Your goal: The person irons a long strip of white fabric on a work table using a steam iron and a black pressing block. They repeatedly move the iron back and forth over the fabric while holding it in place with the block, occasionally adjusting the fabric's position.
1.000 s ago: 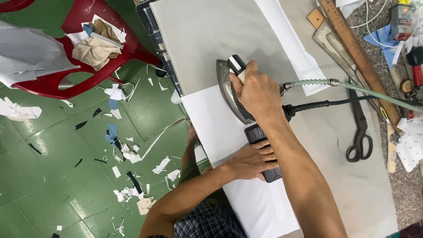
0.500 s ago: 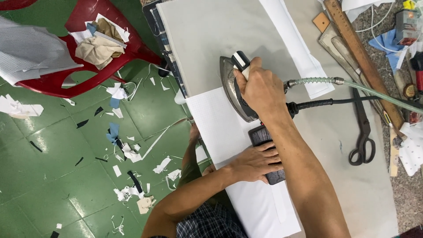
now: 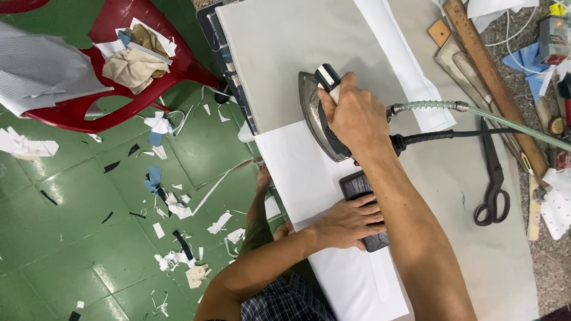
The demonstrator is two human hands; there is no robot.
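Head view: the right hand [image 3: 355,116] is wrapped tight around the handle of a steam iron [image 3: 318,119], which sits flat on the padded table [image 3: 476,261] at the middle of the frame, its pointed nose aimed toward the upper left. The iron's long axis runs from the upper left down to the lower right, in line with the forearm behind it, and a hose [image 3: 476,113] and a black cord [image 3: 452,135] trail off its back end toward the right edge. The left hand [image 3: 351,223] lies below the iron, fingers spread flat, pressing on a dark block [image 3: 364,208] and the white cloth [image 3: 309,196] beneath it; it grips nothing. The two hands are apart, the right one above, the left one nearer the body. The white cloth stretches from under the iron toward the lower middle of the frame. Scissors [image 3: 492,178] and a wooden ruler [image 3: 496,83] lie at the right. A red chair [image 3: 172,53] stands at the upper left over a green floor [image 3: 71,238] strewn with scraps.
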